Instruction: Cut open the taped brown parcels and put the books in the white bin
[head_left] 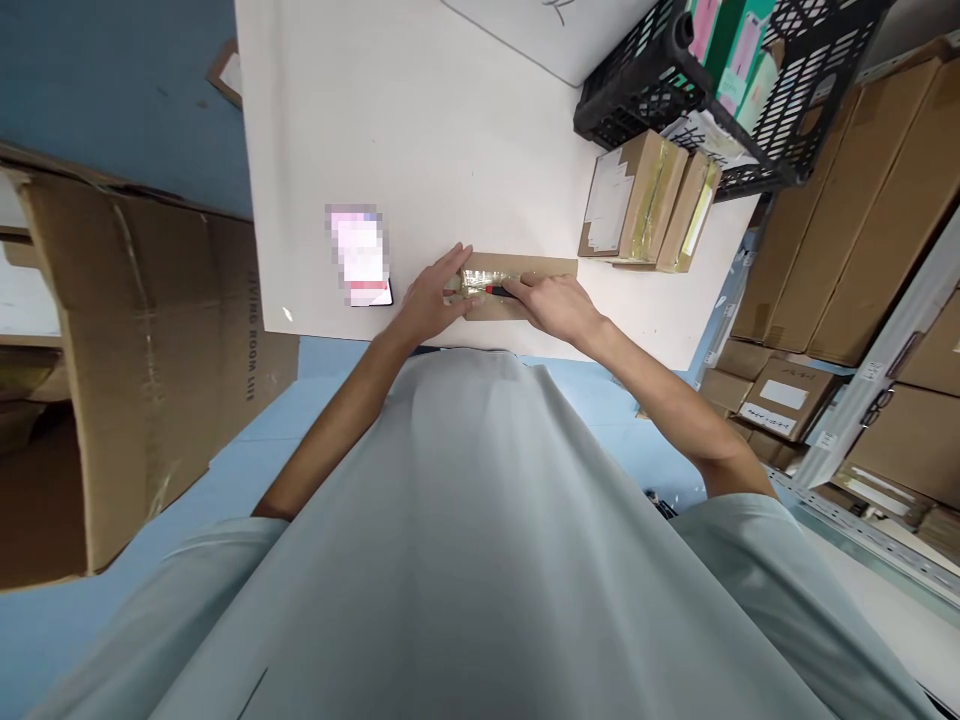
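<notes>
A small cardboard box (525, 264) lies along the front edge of the white table, with shiny clear tape (480, 277) across its upper face. My left hand (431, 297) grips the box's left end, fingers along the far side and thumb along the near side. In my right hand (561, 305) is a slim black and red box cutter (498, 291), its tip end pointing left over the tape. The fingers wrap round its handle, and the blade is too small to make out.
Left of the box, a lit phone (364, 255) lies on the white table (420, 130). Two taped cartons (637, 200) and a black plastic crate (637, 100) stand at the right. A large open carton (172, 360) is at the left; shelves of boxes (817, 210) line the right.
</notes>
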